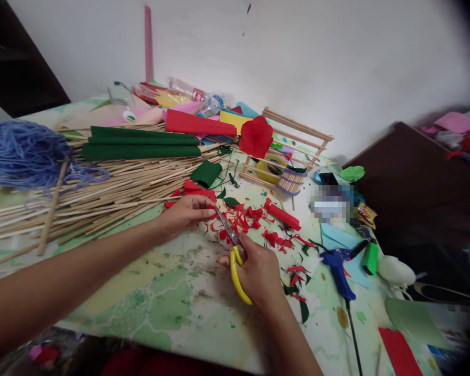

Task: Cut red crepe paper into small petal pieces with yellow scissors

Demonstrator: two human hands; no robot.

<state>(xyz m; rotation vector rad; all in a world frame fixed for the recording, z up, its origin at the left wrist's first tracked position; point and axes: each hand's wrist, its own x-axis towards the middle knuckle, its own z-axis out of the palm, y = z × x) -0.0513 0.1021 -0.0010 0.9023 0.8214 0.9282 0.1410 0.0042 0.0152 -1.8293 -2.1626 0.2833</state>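
Observation:
My right hand (256, 269) is closed round the yellow handles of the scissors (229, 230), whose blades point up and left toward my left fingertips. My left hand (190, 211) is pinched at the blade tips; what it holds, if anything, is too small to make out. Beneath and beyond both hands lie many red paper scraps (243, 216). A rolled red piece (282, 215) rests to the right of them. Behind, a red paper flower (256, 137) stands in front of a small wooden stick frame (297, 130).
Thin wooden sticks (129, 183) spread over the left of the table, with folded green paper (141, 143) on top and blue yarn (23, 151) at the far left. A blue glue gun (339, 271) with its cord lies on the right. Plastic bottles (188, 89) lie at the back.

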